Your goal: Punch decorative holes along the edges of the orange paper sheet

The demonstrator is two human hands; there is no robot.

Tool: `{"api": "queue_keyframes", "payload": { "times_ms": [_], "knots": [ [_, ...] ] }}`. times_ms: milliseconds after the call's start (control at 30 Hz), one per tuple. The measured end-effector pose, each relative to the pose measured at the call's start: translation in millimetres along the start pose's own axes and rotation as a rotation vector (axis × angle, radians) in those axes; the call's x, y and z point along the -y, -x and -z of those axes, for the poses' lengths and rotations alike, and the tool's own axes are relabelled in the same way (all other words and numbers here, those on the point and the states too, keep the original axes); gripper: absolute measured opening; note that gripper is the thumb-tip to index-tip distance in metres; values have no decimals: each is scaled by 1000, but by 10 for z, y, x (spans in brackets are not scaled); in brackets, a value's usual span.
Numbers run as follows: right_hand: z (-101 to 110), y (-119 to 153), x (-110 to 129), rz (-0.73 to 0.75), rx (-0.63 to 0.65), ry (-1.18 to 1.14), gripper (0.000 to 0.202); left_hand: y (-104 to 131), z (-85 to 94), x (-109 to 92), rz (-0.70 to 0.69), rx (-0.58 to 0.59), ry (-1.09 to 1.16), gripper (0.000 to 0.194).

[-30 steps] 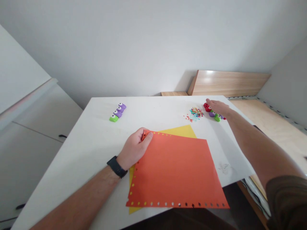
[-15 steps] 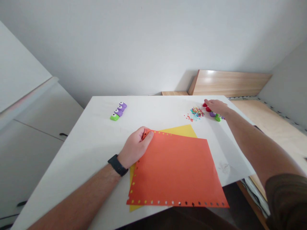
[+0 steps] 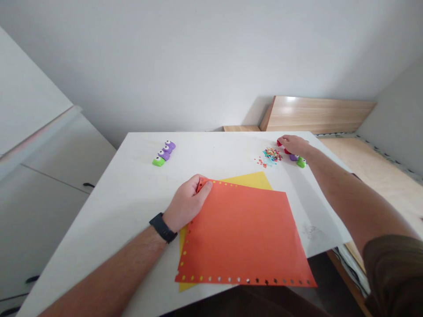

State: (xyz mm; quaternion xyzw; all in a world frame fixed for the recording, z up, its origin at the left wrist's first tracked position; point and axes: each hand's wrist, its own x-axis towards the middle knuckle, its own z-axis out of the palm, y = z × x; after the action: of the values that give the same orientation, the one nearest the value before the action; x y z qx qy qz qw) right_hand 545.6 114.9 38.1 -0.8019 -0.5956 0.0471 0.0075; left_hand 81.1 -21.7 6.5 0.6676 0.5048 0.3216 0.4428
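On our white worktop (image 3: pixel 132 189) we have an orange sheet (image 3: pixel 244 233), overhanging the near edge, with a yellow sheet (image 3: pixel 251 179) partly beneath it. Our left hand (image 3: pixel 187 200) pinches the orange sheet's far left corner. Our right hand (image 3: pixel 294 145) is at the far right, near a confetti heap (image 3: pixel 272 154); we cannot tell whether its fingers grip the red piece (image 3: pixel 279 143) beside them.
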Motion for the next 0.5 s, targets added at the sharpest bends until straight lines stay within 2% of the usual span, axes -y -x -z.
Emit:
{"api": "queue_keyframes", "payload": {
  "times_ms": [233,500],
  "knots": [
    [-37,-25,36,-17,7,61,53,4,-3,5,3,-12,12,33],
    [-56,6,-237,-98,-69,67,69,2,-4,5,-13,-16,-18,33]
  ]
}}
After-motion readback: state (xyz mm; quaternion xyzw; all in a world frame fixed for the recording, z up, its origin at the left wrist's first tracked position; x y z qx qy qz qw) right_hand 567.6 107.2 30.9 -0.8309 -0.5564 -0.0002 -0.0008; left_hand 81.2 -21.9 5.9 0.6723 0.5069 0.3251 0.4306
